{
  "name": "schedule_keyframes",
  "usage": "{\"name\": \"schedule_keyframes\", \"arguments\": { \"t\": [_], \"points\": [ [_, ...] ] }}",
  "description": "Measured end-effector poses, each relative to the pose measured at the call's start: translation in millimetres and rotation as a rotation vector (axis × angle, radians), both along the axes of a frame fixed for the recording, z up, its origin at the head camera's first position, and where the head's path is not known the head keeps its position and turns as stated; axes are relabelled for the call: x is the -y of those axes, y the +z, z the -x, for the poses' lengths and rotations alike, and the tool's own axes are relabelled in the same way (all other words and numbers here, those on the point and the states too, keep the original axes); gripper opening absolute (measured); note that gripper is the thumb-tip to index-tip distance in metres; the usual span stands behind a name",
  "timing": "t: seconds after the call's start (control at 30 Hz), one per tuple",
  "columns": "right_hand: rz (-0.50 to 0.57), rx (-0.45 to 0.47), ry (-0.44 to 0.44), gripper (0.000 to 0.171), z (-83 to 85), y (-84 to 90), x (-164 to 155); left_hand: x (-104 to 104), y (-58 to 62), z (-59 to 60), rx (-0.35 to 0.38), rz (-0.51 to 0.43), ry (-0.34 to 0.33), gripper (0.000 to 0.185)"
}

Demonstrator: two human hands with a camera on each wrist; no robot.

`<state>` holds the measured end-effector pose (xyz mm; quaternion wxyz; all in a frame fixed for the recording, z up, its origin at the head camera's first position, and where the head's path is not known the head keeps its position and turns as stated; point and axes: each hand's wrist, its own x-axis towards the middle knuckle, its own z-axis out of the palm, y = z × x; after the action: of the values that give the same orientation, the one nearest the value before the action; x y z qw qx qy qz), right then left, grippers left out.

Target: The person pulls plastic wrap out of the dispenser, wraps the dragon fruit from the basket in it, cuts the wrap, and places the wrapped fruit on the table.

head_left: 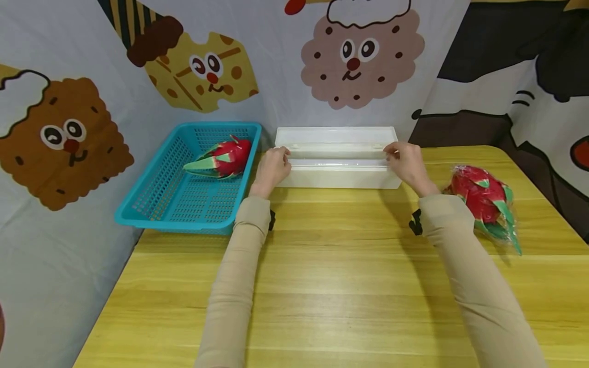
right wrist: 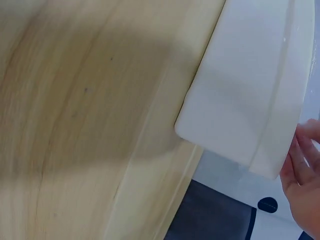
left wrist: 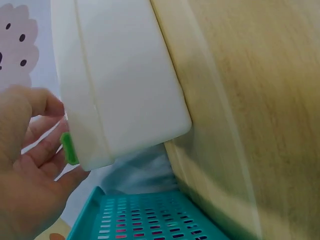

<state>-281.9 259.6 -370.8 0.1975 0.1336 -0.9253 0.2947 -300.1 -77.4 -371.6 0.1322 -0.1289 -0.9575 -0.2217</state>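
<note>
**A:** So, where are the hands?

**B:** Both are at a long white box (head_left: 338, 164) that lies at the far edge of a yellow wooden desk (head_left: 331, 286), against a cartoon-printed backdrop (head_left: 363, 56). Its lid stands open toward the backdrop. The left hand (head_left: 272, 166) is at the box's left end and the right hand (head_left: 405, 161) at its right end, each with fingers curled over the front rim.

**A:** Are they gripping it?

**B:** From the head view, the fingers of each hand bend onto the rim and appear to pinch it. In the left wrist view the curled fingers (left wrist: 42, 145) sit just beside the box's end, next to a small green part (left wrist: 69, 148) on it. In the right wrist view only fingertips (right wrist: 300, 160) show at the box's corner.

**A:** What else is around?

**B:** Just left of the box, nearly touching the left hand, is a teal perforated basket (head_left: 161, 197) holding one red dragon fruit (head_left: 223, 159) with green tips. To the right, near the right forearm, a second dragon fruit (head_left: 480, 199) lies on the desk, wrapped in clear film.

**A:** Does anything block the view?

**B:** The hands hide the box's two front corners. The tan sleeves (head_left: 234, 286) cross the near desk.
</note>
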Motion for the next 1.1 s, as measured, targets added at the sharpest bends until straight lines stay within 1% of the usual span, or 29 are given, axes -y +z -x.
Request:
{"name": "schedule_keyframes", "arguments": {
  "t": [0.13, 0.23, 0.3, 0.43, 0.53, 0.63, 0.73, 0.9, 0.97, 1.1],
  "points": [
    [-0.039, 0.023, -0.013, 0.026, 3.8, -3.0, 3, 0, -0.5, 2.2, -0.002, -0.008, 0.032, 0.023],
    [-0.061, 0.046, -0.034, 0.022, 5.9, -5.5, 8, -1, -2.4, 3.3, -0.015, -0.011, 0.056, 0.022],
    [-0.049, 0.059, -0.060, 0.018, 6.8, -6.4, 11, -1, -4.2, 3.8, -0.014, -0.020, 0.063, 0.021],
    [0.021, 0.081, -0.104, 0.019, 8.0, -5.7, 15, -2, -7.8, 4.7, -0.023, -0.077, 0.079, 0.020],
    [0.108, 0.114, -0.114, 0.022, 7.3, -4.5, 15, -2, -9.9, 5.1, -0.056, -0.124, 0.089, 0.019],
    [0.183, 0.129, -0.125, 0.025, 6.0, -2.8, 16, -2, -11.1, 5.8, -0.094, -0.166, 0.092, 0.019],
    [0.236, 0.130, -0.144, 0.027, 4.6, -0.7, 16, -4, -11.7, 7.2, -0.122, -0.209, 0.068, 0.020],
    [0.291, 0.170, -0.163, 0.030, 3.7, 0.7, 14, -7, -12.4, 10.0, -0.137, -0.303, -0.002, 0.020],
    [0.312, 0.181, -0.167, 0.031, 3.8, 1.2, 13, -8, -13.2, 11.1, -0.140, -0.344, -0.021, 0.018],
    [0.357, 0.171, -0.164, 0.030, 4.3, 2.0, 13, -8, -14.4, 12.0, -0.149, -0.412, -0.053, 0.017]
  ]
}}
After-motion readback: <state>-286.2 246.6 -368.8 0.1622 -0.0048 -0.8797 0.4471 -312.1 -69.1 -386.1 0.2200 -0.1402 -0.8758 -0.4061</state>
